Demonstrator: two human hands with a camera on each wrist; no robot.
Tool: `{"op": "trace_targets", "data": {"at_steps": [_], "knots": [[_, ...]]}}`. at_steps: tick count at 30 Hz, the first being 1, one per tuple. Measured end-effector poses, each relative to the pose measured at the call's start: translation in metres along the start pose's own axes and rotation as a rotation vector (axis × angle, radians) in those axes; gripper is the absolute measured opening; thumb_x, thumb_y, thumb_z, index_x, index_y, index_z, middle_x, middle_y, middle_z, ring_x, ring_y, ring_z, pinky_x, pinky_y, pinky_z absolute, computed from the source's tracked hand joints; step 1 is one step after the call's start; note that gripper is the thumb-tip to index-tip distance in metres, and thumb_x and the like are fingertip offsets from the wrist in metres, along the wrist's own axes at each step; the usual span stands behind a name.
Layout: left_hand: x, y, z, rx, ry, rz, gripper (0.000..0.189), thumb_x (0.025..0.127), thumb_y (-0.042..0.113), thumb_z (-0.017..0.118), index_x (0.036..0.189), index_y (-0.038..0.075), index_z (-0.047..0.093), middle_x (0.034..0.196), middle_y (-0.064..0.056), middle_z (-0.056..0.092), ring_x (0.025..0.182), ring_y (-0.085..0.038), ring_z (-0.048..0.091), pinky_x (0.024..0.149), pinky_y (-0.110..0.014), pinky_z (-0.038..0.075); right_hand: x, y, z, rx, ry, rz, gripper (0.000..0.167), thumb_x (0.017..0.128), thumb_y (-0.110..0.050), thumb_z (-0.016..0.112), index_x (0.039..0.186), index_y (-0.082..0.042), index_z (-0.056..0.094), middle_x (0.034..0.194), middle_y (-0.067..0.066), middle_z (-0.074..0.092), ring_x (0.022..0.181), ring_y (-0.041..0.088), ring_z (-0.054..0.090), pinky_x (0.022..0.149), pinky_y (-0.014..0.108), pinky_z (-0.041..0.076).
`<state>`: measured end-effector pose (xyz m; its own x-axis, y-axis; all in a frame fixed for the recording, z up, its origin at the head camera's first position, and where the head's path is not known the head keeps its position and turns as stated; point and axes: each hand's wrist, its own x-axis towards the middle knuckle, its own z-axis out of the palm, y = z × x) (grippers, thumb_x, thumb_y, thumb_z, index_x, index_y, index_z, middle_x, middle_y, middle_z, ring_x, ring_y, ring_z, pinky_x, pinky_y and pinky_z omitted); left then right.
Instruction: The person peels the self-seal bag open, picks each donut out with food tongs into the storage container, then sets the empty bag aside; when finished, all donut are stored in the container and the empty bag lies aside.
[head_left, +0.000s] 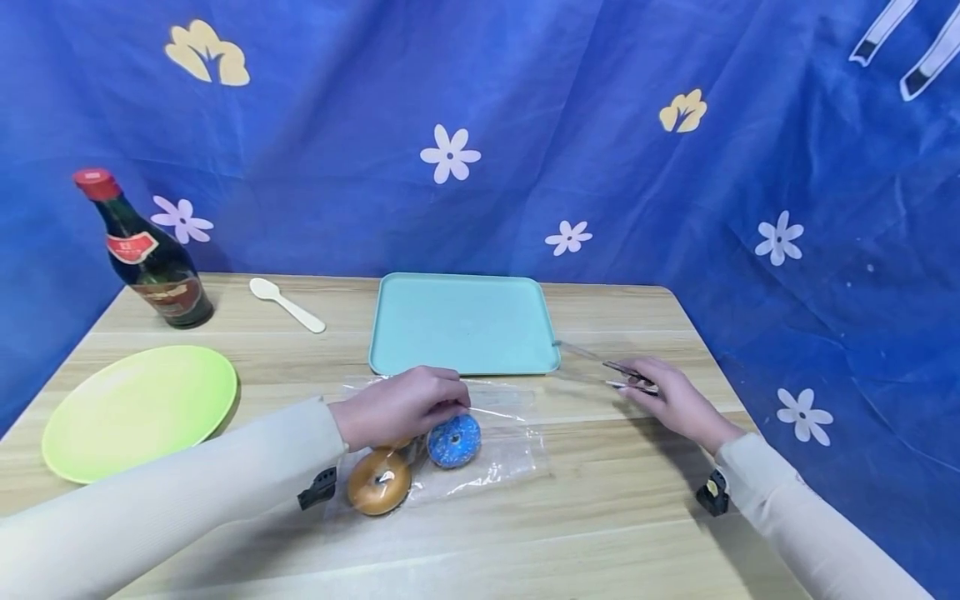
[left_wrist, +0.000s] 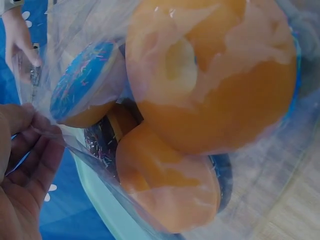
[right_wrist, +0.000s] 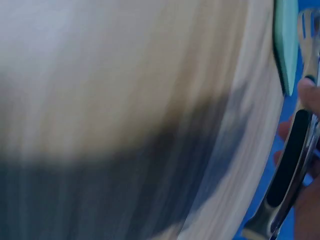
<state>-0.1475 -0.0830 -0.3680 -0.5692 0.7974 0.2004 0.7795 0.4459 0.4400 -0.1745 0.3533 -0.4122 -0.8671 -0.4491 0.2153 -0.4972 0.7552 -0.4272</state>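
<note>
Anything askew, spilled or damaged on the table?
No spill or damage visible; the doughnuts are inside the clear bag. Only the bottle looks odd, leaning left in the head view, probably lens distortion.

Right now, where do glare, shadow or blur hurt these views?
Head: glare streaks the plastic bag, the far ends of the tongs look faint; left wrist: the bag's film hazes the doughnuts; right wrist: the table is blurred, with a broad dark shadow low in frame.

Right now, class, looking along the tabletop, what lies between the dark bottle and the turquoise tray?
A white spoon lies between the bottle and the tray, touching neither; the head view shows this.
</note>
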Motion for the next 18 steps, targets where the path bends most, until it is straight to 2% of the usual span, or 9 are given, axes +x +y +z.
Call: {"op": "trace_targets", "data": {"at_steps": [4, 8, 13, 18], "knots": [[-0.001, 0.000, 0.000, 0.000, 0.006, -0.001, 0.008, 0.102, 0.009, 0.067, 0.100, 0.013, 0.074, 0.096, 0.004, 0.071, 0.090, -0.006, 0.067, 0.082, -0.023, 0.060, -0.010, -0.006, -0.003, -0.008, -0.061, -0.042, 0.041, 0.099, -0.017, 0.073, 0.139, -0.015, 0.065, 0.128, 0.009, 0.071, 0.111, 0.024, 0.072, 0.092, 0.047, 0.061], [-0.001, 0.001, 0.000, 0.003, 0.020, -0.001, 0.008, 0.102, 0.009, 0.067, 0.099, 0.013, 0.074, 0.095, 0.004, 0.071, 0.089, -0.006, 0.066, 0.081, -0.023, 0.060, -0.015, -0.016, -0.005, -0.038, -0.120, -0.085, 0.041, 0.100, -0.024, 0.073, 0.140, -0.022, 0.066, 0.130, 0.002, 0.071, 0.115, 0.021, 0.070, 0.095, 0.044, 0.061], [-0.004, 0.002, -0.001, 0.011, 0.028, -0.006, 0.007, 0.102, 0.010, 0.068, 0.100, 0.013, 0.074, 0.096, 0.003, 0.072, 0.090, -0.006, 0.067, 0.081, -0.023, 0.060, -0.017, -0.029, -0.003, -0.076, -0.173, -0.146, 0.041, 0.099, -0.029, 0.073, 0.140, -0.022, 0.067, 0.128, -0.002, 0.072, 0.117, 0.015, 0.069, 0.097, 0.039, 0.060], [-0.004, 0.002, -0.001, 0.010, 0.030, -0.017, 0.008, 0.102, 0.011, 0.067, 0.101, 0.014, 0.074, 0.097, 0.004, 0.072, 0.091, -0.006, 0.067, 0.082, -0.024, 0.060, -0.015, -0.042, 0.004, -0.073, -0.178, -0.211, 0.041, 0.099, -0.028, 0.073, 0.140, -0.026, 0.067, 0.129, -0.007, 0.072, 0.117, 0.010, 0.068, 0.098, 0.035, 0.060]]}}
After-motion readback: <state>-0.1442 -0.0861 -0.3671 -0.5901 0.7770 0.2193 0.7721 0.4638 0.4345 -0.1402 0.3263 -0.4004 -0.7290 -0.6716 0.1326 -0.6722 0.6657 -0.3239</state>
